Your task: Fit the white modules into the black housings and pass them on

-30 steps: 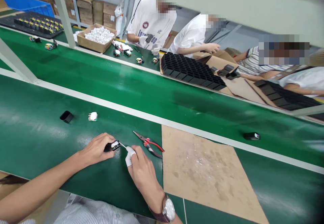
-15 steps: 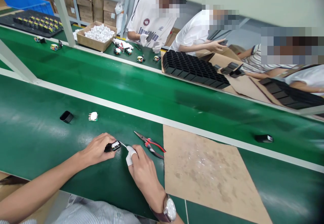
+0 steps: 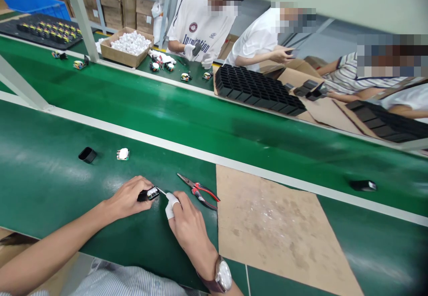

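Observation:
My left hand [image 3: 129, 197] is closed around a small black housing with a circuit part in it [image 3: 149, 194], pressed against the green bench. My right hand [image 3: 186, 224], with a white cot on one finger and a watch on the wrist, pinches a thin metal tool [image 3: 162, 192] whose tip touches the open end of that housing. Red-handled pliers [image 3: 199, 190] lie just right of my hands. An empty black housing [image 3: 87, 154] and a small white-topped circuit part [image 3: 123, 154] lie apart on the bench to the far left.
A cardboard sheet [image 3: 281, 229] lies on the bench at right. A black housing [image 3: 363, 185] rides the green belt. Across it, three people work beside black trays [image 3: 257, 91], a box of white parts [image 3: 127, 46] and a tray of components [image 3: 47, 30].
The black housing on the belt has drifted to the right. My hands have stayed in place on the small housing. A person opposite has shifted a hand.

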Motion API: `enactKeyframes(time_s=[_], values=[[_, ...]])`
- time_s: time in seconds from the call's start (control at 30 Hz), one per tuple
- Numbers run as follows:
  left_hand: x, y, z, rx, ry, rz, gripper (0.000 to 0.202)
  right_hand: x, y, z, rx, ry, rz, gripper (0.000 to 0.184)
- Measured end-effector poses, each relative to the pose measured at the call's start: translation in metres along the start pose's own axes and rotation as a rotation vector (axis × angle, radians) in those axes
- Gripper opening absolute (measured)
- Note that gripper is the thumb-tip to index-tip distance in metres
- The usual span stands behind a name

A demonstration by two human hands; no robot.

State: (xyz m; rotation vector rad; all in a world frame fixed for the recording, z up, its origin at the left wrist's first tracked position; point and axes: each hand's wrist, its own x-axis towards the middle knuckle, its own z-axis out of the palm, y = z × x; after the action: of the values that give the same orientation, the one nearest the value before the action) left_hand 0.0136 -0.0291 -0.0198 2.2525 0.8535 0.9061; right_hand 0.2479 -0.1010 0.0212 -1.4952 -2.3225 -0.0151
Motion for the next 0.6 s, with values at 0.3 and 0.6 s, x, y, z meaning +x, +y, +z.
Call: enactKeyframes(time_s=[0.3,0.6], values=[[0.005,0.003,-0.008,-0.104,-0.106,-0.043,0.031,0.003,0.002,-0.002,0.057,0.059,-0.090,0.024],[0.009,0.008,-0.012,-0.112,-0.145,-0.001,0.029,0.010,0.007,-0.007,0.100,0.018,-0.169,0.025]])
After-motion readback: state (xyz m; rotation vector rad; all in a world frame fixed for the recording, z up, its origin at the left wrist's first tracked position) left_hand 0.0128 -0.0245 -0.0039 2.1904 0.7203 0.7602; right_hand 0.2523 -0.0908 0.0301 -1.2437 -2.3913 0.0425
